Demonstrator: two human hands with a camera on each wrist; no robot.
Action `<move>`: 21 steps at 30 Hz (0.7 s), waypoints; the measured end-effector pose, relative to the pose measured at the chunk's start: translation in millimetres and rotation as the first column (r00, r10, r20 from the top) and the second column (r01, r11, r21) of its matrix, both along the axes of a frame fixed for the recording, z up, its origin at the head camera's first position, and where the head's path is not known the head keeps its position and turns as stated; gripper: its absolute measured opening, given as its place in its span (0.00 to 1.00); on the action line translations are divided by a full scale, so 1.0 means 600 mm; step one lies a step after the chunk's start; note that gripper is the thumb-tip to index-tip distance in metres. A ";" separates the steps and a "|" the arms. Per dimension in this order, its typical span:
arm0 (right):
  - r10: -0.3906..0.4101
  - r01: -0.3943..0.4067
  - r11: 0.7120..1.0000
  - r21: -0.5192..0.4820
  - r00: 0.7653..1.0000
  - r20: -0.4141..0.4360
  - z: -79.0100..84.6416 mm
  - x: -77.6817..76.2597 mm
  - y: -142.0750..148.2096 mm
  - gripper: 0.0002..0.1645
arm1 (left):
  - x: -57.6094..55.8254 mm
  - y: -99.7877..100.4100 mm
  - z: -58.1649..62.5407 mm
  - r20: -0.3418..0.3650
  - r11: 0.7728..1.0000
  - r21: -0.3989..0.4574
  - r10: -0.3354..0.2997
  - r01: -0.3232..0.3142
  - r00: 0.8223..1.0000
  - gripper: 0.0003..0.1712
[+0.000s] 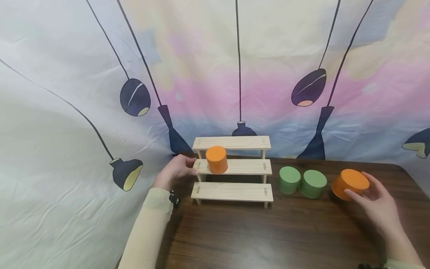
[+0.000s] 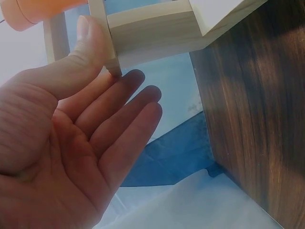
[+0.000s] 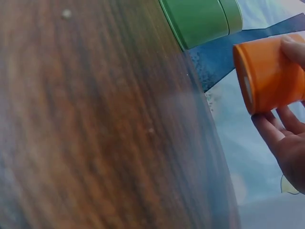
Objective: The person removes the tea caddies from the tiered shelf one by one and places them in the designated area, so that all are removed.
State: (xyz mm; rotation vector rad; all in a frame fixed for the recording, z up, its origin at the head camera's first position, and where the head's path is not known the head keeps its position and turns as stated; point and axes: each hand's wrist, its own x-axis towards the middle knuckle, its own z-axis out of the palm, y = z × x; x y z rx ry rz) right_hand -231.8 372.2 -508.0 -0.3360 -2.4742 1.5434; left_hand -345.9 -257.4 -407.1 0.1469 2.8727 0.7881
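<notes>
In the head view my left hand (image 1: 178,170) is at the left end of a three-step wooden rack (image 1: 231,190). It pinches the middle step's end, as the left wrist view shows: thumb (image 2: 86,40) on one face, index finger behind, other fingers extended. An orange round tin (image 1: 216,160) stands upright toward the left of that step. At the right, my right hand (image 1: 381,203) grips a second orange tin (image 1: 351,183) between thumb and fingers. The right wrist view shows this tin (image 3: 269,76) slightly tilted and raised off the table, part of its underside visible.
Two green tins (image 1: 289,180) (image 1: 313,184) stand side by side on the dark wooden table (image 1: 255,235), between the rack and the right hand. A fabric backdrop (image 1: 268,74) printed with hanging lamps rises behind the table and along its left side.
</notes>
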 end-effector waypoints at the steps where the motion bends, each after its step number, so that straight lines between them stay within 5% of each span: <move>1: 0.016 -0.016 1.000 0.015 1.000 0.003 -0.001 -0.001 0.001 0.56 | 0.000 0.001 0.000 -0.001 1.000 0.000 0.001 -0.001 1.000 0.40; 7: 0.099 -0.101 0.993 0.067 0.995 0.032 -0.007 -0.005 0.002 0.59 | -0.001 0.000 0.001 -0.006 1.000 -0.010 -0.008 0.008 1.000 0.41; 21: 0.144 -0.148 0.987 0.069 0.988 0.055 -0.013 -0.011 0.002 0.63 | -0.001 0.000 0.003 0.002 1.000 -0.006 -0.014 0.014 1.000 0.41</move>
